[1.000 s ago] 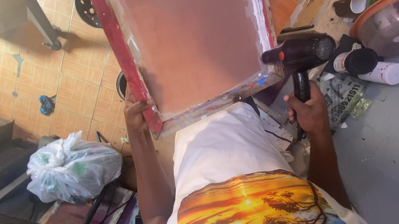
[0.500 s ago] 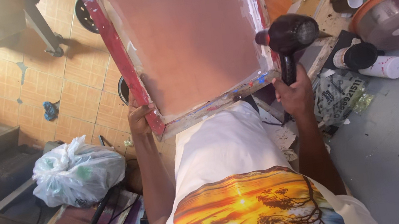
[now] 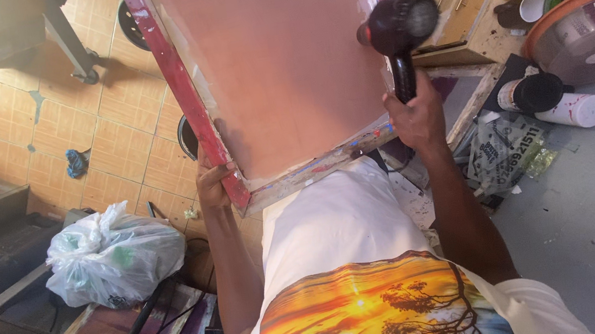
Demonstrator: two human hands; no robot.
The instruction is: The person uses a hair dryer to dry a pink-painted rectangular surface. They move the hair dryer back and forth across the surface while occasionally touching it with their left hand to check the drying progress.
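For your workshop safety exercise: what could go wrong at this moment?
1. The left hand alone grips the big framed screen by its lower corner; it could tip or slip.
2. The right hand holds the black hair dryer right beside the mesh, so heat may concentrate in one spot.

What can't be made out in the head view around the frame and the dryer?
- Screen frame: top end cut off by the picture's upper edge.
- Left hand: fingers wrap behind the frame's red edge, mostly hidden.
- Hair dryer: nozzle faces away; the right hand covers the lower handle and any switch.
- Plastic bag: contents hidden by the crumpled film.
- Brown bowl: cut off by the right edge.
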